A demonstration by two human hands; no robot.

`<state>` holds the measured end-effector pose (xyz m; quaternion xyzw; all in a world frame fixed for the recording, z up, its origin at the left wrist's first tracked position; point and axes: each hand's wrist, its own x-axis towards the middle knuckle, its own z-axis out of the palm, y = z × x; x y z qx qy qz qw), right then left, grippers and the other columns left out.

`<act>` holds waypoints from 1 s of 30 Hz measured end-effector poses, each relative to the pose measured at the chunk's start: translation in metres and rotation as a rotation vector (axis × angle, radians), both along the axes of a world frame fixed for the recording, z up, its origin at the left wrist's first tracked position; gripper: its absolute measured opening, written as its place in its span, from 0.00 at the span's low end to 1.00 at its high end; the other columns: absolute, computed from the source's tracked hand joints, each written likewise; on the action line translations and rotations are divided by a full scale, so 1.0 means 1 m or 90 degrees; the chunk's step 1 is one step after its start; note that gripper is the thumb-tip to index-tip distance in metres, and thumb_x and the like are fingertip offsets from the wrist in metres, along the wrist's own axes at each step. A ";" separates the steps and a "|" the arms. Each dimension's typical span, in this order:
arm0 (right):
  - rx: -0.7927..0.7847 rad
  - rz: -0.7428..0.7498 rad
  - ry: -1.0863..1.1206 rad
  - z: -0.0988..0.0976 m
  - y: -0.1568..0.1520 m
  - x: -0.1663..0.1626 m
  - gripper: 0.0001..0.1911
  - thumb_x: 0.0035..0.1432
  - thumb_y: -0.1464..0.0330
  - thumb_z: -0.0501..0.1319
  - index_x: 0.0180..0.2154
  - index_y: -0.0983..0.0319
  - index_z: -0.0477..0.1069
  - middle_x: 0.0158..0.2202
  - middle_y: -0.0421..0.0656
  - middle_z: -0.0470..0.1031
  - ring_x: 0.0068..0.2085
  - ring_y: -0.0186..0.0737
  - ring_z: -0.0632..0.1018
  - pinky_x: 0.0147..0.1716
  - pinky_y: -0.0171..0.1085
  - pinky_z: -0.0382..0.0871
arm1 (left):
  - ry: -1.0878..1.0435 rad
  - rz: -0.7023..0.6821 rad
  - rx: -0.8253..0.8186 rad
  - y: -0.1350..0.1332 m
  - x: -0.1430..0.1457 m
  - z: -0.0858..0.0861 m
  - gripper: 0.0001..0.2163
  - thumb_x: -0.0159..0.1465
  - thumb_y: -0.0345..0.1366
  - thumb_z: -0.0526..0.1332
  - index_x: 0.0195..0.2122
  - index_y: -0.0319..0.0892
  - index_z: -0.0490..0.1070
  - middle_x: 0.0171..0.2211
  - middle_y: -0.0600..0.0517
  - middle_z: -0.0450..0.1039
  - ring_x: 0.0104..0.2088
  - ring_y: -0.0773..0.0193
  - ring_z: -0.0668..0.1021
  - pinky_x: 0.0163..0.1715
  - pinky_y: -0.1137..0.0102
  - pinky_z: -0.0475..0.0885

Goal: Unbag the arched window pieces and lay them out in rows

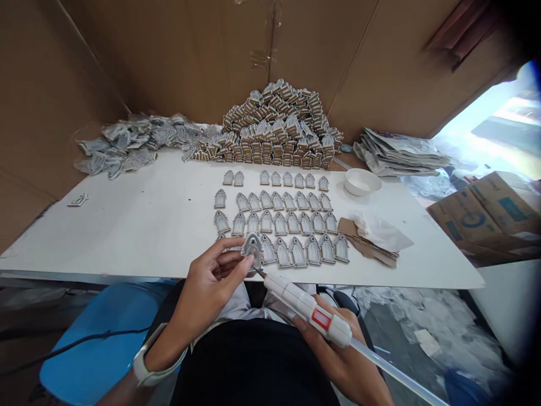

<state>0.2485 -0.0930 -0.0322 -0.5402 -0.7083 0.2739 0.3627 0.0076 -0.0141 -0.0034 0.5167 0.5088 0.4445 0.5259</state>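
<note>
White surface (169,220) before the seated person. At its back, a tall heap (279,129) of stacked arch-shaped pieces. In front of that, four uneven rows (280,224) of similar pieces, lying flat. White glue gun (296,296), clear rod out its rear, held over the lap; right hand (333,338) closed around it. Left hand (211,287) partly curled, thumb and fingers pinching one grey arch (252,248) above the surface's near edge. Nozzle at the arch's lower edge; contact cannot be told.
</note>
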 end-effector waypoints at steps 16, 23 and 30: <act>0.035 0.055 -0.039 -0.010 0.001 0.004 0.12 0.74 0.66 0.59 0.34 0.58 0.70 0.24 0.36 0.72 0.23 0.33 0.73 0.25 0.33 0.62 | 0.043 0.011 0.019 -0.003 0.001 -0.006 0.17 0.67 0.46 0.72 0.53 0.47 0.78 0.45 0.48 0.87 0.48 0.49 0.88 0.49 0.60 0.85; 0.072 0.052 -0.129 -0.010 -0.003 0.011 0.21 0.75 0.67 0.57 0.65 0.57 0.73 0.45 0.48 0.86 0.32 0.40 0.84 0.32 0.34 0.73 | 0.156 0.021 0.061 -0.006 0.005 -0.005 0.14 0.67 0.47 0.71 0.51 0.51 0.80 0.45 0.50 0.86 0.49 0.49 0.87 0.48 0.62 0.85; 0.154 0.013 -0.296 -0.008 -0.007 0.011 0.27 0.76 0.66 0.56 0.72 0.54 0.66 0.33 0.42 0.79 0.27 0.37 0.77 0.25 0.33 0.60 | 0.184 -0.008 0.044 0.000 0.006 -0.012 0.16 0.68 0.50 0.70 0.53 0.50 0.79 0.45 0.50 0.87 0.50 0.48 0.87 0.50 0.62 0.85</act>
